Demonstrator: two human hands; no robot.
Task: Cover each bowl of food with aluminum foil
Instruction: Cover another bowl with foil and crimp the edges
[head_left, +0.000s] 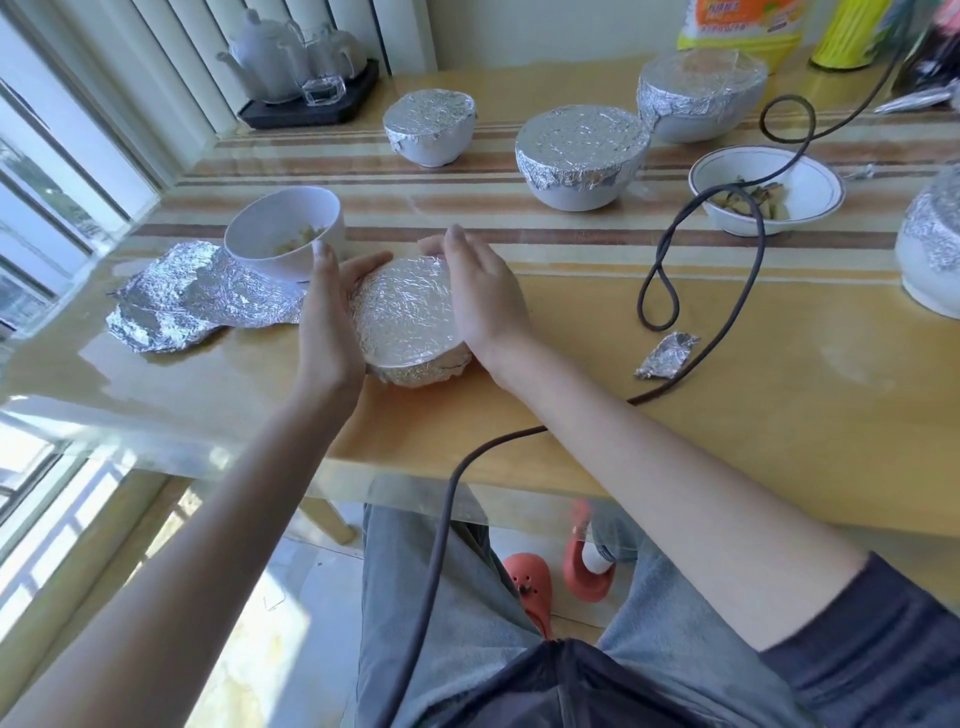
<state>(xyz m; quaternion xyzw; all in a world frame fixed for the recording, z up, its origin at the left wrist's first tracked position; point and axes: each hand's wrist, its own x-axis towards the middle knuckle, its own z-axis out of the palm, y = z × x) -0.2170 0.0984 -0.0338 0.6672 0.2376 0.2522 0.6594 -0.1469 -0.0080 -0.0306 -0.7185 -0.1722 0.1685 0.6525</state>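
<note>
A foil-covered bowl (408, 317) sits on the table near the front edge, between my hands. My left hand (330, 306) presses its left side with straight fingers, and my right hand (480, 291) presses its right side the same way. An uncovered white bowl (283, 231) with food stands just behind my left hand, on a crumpled sheet of foil (192, 299). A second uncovered bowl (766, 189) with food sits at the right. Several foil-covered bowls stand further back: a small covered bowl (431, 124), a middle covered bowl (582, 153), a far covered bowl (701, 93) and a covered bowl at the right edge (932, 249).
A dark cable (660, 291) loops across the right half of the table and down over my lap. A foil scrap (667, 356) lies near it. A tea set on a black tray (306, 67) stands at the back left. Yellow packages (743, 26) stand at the back.
</note>
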